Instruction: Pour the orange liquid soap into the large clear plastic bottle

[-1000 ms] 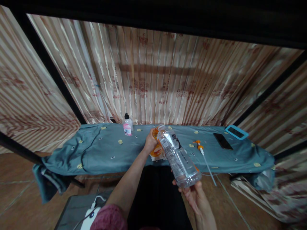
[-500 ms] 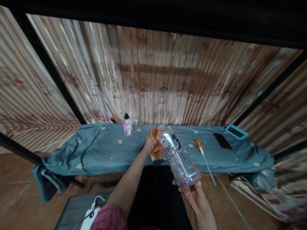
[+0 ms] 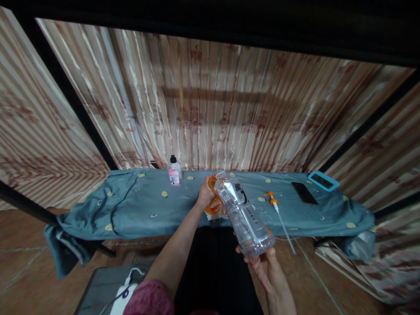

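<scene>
Clear plastic bottle (image 3: pixel 244 216) tilts neck-down, right hand (image 3: pixel 262 262) cupping its base; left hand (image 3: pixel 206 195) grips the orange bottle (image 3: pixel 215 204). Mouths should line up closely.

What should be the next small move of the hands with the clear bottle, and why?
Probably tip the clear bottle a little further: the right hand holds its base, its neck sits at the mouth of the orange bottle gripped by the left hand, and liquid seems to remain inside.
</scene>
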Tool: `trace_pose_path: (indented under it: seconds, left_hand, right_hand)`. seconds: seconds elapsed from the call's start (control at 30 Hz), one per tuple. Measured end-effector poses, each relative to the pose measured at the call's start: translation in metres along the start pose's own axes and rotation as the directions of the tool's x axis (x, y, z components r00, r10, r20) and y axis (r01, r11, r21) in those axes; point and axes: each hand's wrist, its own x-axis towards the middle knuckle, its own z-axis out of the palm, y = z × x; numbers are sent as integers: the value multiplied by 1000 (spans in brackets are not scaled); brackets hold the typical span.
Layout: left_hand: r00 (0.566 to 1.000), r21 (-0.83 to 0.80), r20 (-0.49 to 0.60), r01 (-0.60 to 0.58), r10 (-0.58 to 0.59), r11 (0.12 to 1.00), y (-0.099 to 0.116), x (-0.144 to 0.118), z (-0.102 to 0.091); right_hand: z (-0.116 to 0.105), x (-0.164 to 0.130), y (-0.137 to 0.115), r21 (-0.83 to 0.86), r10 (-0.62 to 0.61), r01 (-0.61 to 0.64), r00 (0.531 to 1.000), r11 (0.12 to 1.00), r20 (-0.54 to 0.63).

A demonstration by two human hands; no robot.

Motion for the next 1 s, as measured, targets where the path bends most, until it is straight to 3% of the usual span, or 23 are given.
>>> trace_pose_path:
  seconds: [0.17, 0.47, 1.0]
  left_hand:
    - [1000, -22, -3, -1, 1, 1000, 1, 0, 1]
    - [1000, -23, 8, -25, 26, 999, 2, -1, 0]
    - [1000, -67, 13, -9, 10, 998, 1, 0, 0]
  right_hand:
    - [-5, -2, 4, 1, -9, 9, 1000, 1000, 0]
    - [-12, 1, 3, -7, 11, -10, 993, 1000, 116]
    - [15, -1, -2, 2, 22, -22, 982, 1000, -188]
